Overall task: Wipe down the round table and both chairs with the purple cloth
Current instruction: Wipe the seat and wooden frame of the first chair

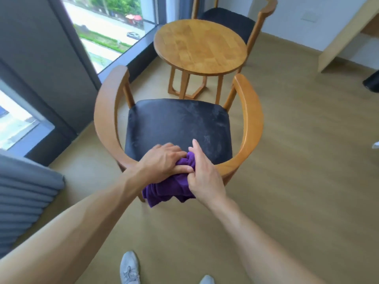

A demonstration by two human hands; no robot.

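Nearest the camera, below both forearms, 2 grey shoes (129, 267) stand on the wooden floor (287, 181). Above them the left hand (162, 162) and the right hand (202, 175) meet on the purple cloth (168, 190), which is bunched over the curved back rail of the near chair (251, 128). The left hand lies on top of the cloth with its fingers laid across it and its thumb pressed against the folds; the right hand pinches the cloth with its curled lower fingers while its index finger points away from the person.

The cloth looks soft, light and limp: most of it hangs in loose folds below the hands toward the floor, so its long axis runs roughly up and down. It should be gathered into a pad in 1 palm, since a loose corner would drag.

Beyond the hands is the chair's dark seat, showing pale smears. Farther on stands the round surface (200, 45), and behind that the far chair (231, 19). To the left of the hands runs the window (106, 27).
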